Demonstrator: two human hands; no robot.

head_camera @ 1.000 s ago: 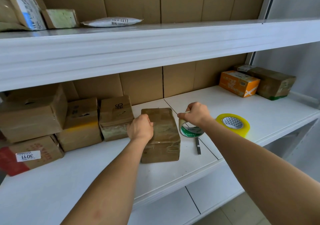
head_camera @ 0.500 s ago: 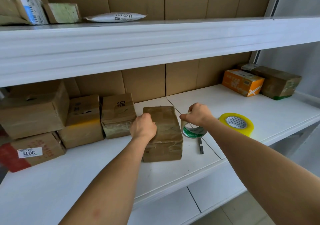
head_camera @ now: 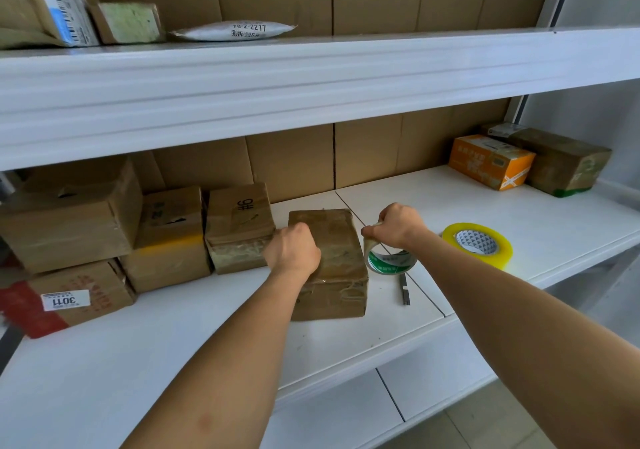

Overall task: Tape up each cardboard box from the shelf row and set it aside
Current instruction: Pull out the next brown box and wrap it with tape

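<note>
A brown cardboard box [head_camera: 332,241], wrapped in clear tape, stands on the white middle shelf [head_camera: 173,344] in front of me. My left hand [head_camera: 293,251] lies on its left top edge with fingers curled over the box. My right hand [head_camera: 396,225] grips a green-and-white tape roll [head_camera: 389,260] just right of the box, holding it upright on the shelf. A row of brown boxes [head_camera: 239,227] lines the shelf to the left.
A yellow tape roll [head_camera: 478,244] lies flat to the right. A small grey cutter [head_camera: 404,291] lies by the box. An orange box [head_camera: 490,161] and a brown box [head_camera: 561,161] sit at the far right. Parcels [head_camera: 235,30] rest on the upper shelf.
Both hands and the box have stayed almost in place; the camera view has shifted slightly. The right hand keeps the tape roll beside the box.
</note>
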